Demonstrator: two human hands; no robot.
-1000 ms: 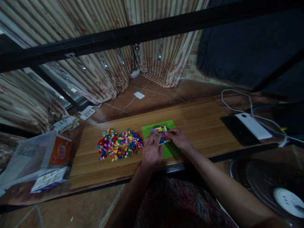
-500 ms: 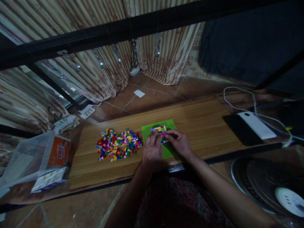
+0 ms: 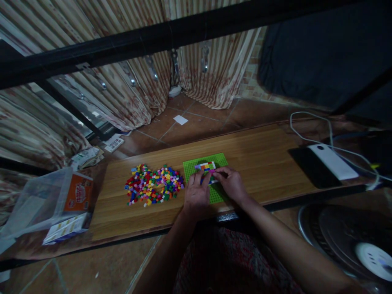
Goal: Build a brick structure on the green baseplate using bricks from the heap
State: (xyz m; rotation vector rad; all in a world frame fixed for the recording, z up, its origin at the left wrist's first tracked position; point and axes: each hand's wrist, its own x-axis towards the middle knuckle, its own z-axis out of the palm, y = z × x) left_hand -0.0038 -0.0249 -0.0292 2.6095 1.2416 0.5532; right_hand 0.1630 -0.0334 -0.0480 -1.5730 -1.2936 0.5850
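Note:
A green studded baseplate (image 3: 219, 197) lies on the wooden board, with a patch of multicoloured toy bricks (image 3: 208, 165) built up on it. My left hand (image 3: 196, 194) rests over the plate's left side, its bent fingers against the near part of the built bricks. From the right, my right hand (image 3: 232, 183) reaches in with thumb and forefinger pinched at a pink toy brick (image 3: 211, 171). The fingertips of both hands almost meet there and hide part of the build. Loose toy bricks (image 3: 154, 185) are spread in a pile left of my left hand.
The wooden board (image 3: 254, 153) spans the bench. On its left stand a clear plastic bin (image 3: 36, 204) and a small box (image 3: 67, 228). At right are a black-and-white flat object (image 3: 332, 162) and a white cable (image 3: 329, 126). A round dark stool-like object (image 3: 330, 232) stands front right.
Both hands stay at the same spot on the build, with only slight finger movement around the pink brick. The whole view has shifted slightly.

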